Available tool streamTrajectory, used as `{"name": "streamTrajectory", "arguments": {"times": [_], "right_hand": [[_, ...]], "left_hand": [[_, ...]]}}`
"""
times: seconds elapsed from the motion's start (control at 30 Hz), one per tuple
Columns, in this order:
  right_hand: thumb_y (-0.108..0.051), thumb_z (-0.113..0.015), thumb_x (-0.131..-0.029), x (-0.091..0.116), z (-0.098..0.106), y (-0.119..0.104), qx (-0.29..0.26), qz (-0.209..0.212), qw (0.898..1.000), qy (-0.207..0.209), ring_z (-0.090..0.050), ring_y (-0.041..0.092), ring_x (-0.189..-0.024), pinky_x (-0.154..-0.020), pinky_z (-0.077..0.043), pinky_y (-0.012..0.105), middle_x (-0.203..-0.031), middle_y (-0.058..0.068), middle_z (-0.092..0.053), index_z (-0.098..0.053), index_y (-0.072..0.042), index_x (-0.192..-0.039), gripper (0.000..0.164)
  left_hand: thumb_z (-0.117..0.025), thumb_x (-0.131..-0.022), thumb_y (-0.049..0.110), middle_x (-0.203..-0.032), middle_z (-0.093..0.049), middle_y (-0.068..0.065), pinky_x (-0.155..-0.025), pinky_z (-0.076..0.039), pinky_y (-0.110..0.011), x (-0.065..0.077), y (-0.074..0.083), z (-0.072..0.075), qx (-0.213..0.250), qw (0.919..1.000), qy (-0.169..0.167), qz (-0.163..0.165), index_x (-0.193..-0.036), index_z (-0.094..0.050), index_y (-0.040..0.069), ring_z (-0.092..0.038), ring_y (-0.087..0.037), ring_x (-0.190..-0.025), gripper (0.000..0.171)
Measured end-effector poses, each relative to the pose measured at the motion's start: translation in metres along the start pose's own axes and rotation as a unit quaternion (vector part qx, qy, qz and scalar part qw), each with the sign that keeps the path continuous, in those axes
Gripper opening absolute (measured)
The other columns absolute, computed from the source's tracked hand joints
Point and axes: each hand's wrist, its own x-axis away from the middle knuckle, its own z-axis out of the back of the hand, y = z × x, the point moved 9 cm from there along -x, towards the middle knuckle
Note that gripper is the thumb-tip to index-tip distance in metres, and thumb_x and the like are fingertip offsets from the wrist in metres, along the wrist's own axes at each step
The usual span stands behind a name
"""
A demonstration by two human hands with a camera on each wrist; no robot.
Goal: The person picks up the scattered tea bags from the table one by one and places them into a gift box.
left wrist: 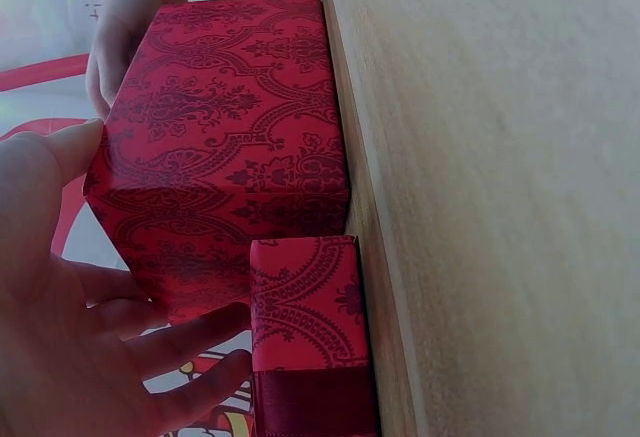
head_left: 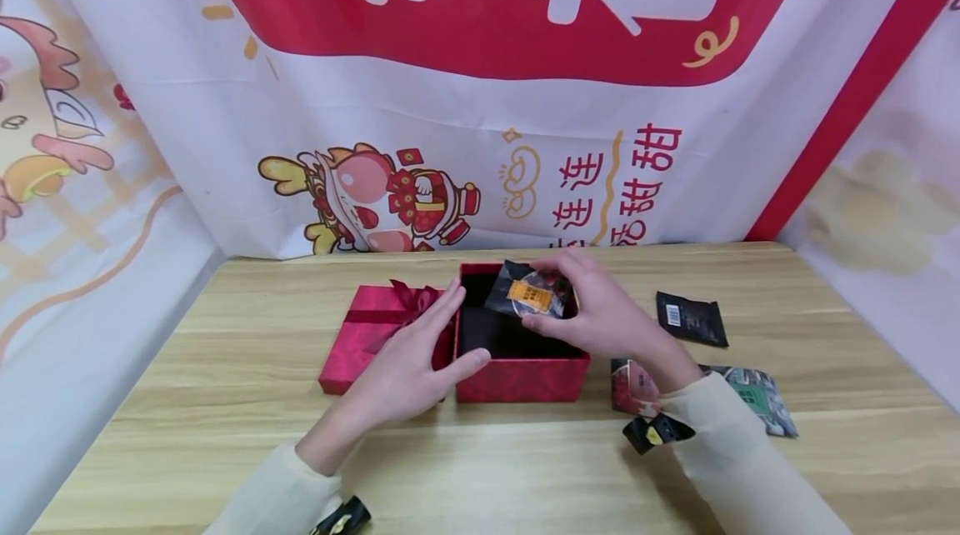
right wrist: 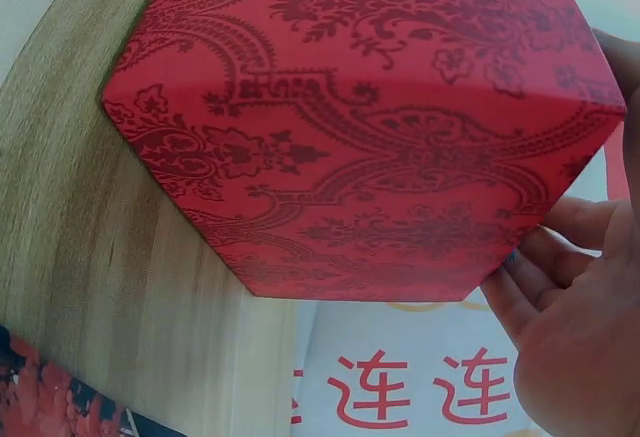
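A red patterned gift box (head_left: 521, 381) with a dark inside stands uncovered on the table. My right hand (head_left: 603, 310) pinches a dark sachet with an orange label (head_left: 531, 295), tilted over the box's opening. My left hand (head_left: 408, 372) is at the box's left side with its fingers extended. In the left wrist view its thumb touches the edge of the box (left wrist: 220, 107), and its fingertips are close to the red lid (left wrist: 308, 302). That lid, with a ribbon bow (head_left: 412, 302), lies left of the box. Black material (head_left: 491, 331) shows inside the box.
Right of the box lie a black sachet with a white barcode label (head_left: 692, 320), a red-patterned sachet (head_left: 630, 385) and a grey-blue sachet with a green label (head_left: 757, 397). The right forearm partly covers the last two. A printed cloth (head_left: 450, 102) hangs behind the wooden table (head_left: 247, 435).
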Motion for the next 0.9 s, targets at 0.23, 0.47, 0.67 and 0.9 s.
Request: {"name": "streamTrajectory", "arguments": {"times": [0.23,0.47,0.67,0.9], "right_hand": [[-0.051,-0.082,-0.089,-0.003,-0.014,-0.008,0.032,0.01,0.999,-0.04,-0.057,0.023,-0.121,-0.105,-0.056,0.049,-0.143,0.003,-0.054,-0.056,-0.018,-0.149,0.074],[-0.049,-0.083,-0.089,-0.008,-0.023,-0.009,0.065,0.027,0.997,-0.045,-0.056,0.026,-0.127,-0.113,-0.05,0.052,-0.145,0.007,-0.057,-0.058,-0.015,-0.147,0.072],[-0.05,-0.081,-0.09,-0.01,-0.028,-0.01,0.104,0.034,0.993,-0.051,-0.054,0.027,-0.131,-0.117,-0.044,0.056,-0.143,0.007,-0.061,-0.063,-0.014,-0.142,0.067],[-0.05,-0.081,-0.091,-0.009,-0.029,-0.012,0.132,0.045,0.989,-0.048,-0.053,0.028,-0.132,-0.117,-0.042,0.057,-0.14,0.007,-0.064,-0.065,-0.013,-0.14,0.064]], "left_hand": [[-0.061,-0.098,0.069,-0.18,-0.013,0.01,-0.128,-0.03,-0.066,0.0,0.001,0.001,0.0,1.0,0.005,-0.005,-0.171,-0.019,0.029,-0.022,-0.028,-0.166,0.093],[-0.061,-0.1,0.065,-0.18,-0.013,0.01,-0.127,-0.03,-0.067,0.001,0.001,0.001,0.0,1.0,0.006,-0.004,-0.171,-0.018,0.029,-0.022,-0.03,-0.166,0.091],[-0.062,-0.101,0.062,-0.18,-0.012,0.011,-0.127,-0.03,-0.067,0.0,0.0,0.001,0.001,1.0,0.004,-0.004,-0.172,-0.019,0.028,-0.022,-0.029,-0.166,0.09],[-0.062,-0.1,0.063,-0.179,-0.011,0.013,-0.126,-0.031,-0.067,0.0,0.001,0.0,0.001,1.0,0.004,-0.005,-0.171,-0.017,0.031,-0.022,-0.029,-0.166,0.09]]}}
